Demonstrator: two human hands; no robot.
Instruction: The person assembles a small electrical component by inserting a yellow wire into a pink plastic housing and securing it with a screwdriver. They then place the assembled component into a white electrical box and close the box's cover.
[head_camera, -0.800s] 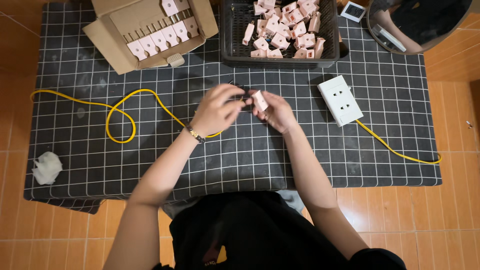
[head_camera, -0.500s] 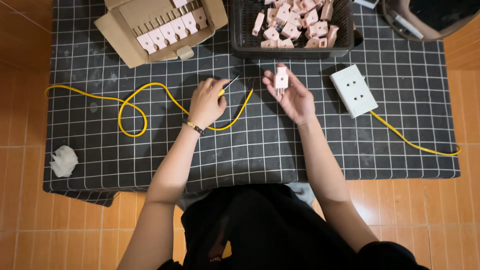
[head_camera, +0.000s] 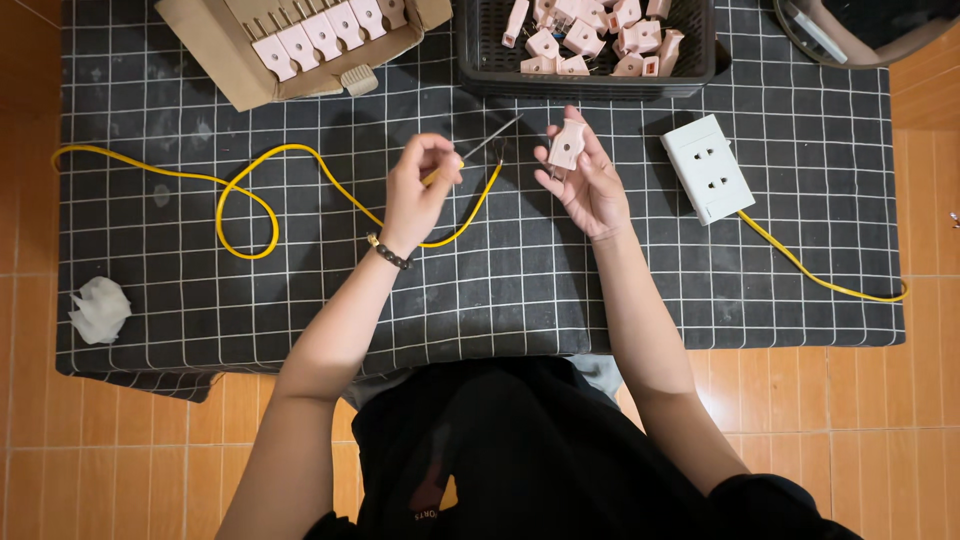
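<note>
Overhead view of a bench (head_camera: 700, 300) covered by a black cloth with a white grid, at which 1 seated person is working with 2 bare hands. The left hand (head_camera: 415, 190), wearing a dark beaded bracelet at the wrist, is pinching the yellow handle of a thin screwdriver (head_camera: 478, 155) in a closed grip, the metal shaft pointing up and to the right toward the other hand. The right hand (head_camera: 585, 175) is lying palm up, its fingers curling loosely around a small pale pink plug (head_camera: 566, 148), which is resting upright against the fingertips, apart from the screwdriver tip. A yellow cable (head_camera: 250, 200) is looping across the cloth beneath and to the left of the left hand, running off toward the left edge of the bench. Just to the right of the right hand a white socket block (head_camera: 708, 168) is lying flat, a second stretch of yellow cable trailing from it toward the right edge. Behind the hands a black mesh basket (head_camera: 590, 82) is holding a heap of similar pink plugs, and an open cardboard box (head_camera: 230, 70) at the upper left is holding a row of them. A crumpled white tissue (head_camera: 100, 310) is lying near the left corner. Nothing is lying between the 2 hands.
</note>
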